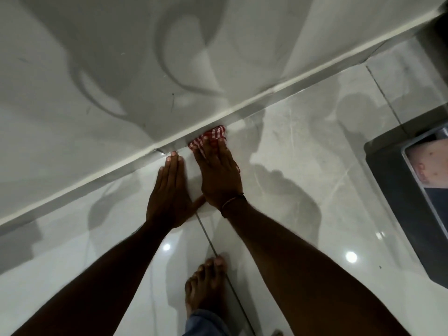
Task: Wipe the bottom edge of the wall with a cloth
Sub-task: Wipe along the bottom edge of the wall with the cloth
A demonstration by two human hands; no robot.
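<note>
Head view: right hand (219, 173) pressed the checked cloth (210, 137) flat-fingered into the wall's bottom edge (97, 184), while the flat left hand (167, 190) braced on the floor (291, 154).

Red-and-white checked cloth (209, 138); glossy pale grey marbled floor tiles (303, 151); white wall (97, 69); dark grey, perhaps metal, box (392, 190).

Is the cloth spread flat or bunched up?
Bunched: the cloth is a small wad pressed by the right hand against the wall edge.
</note>
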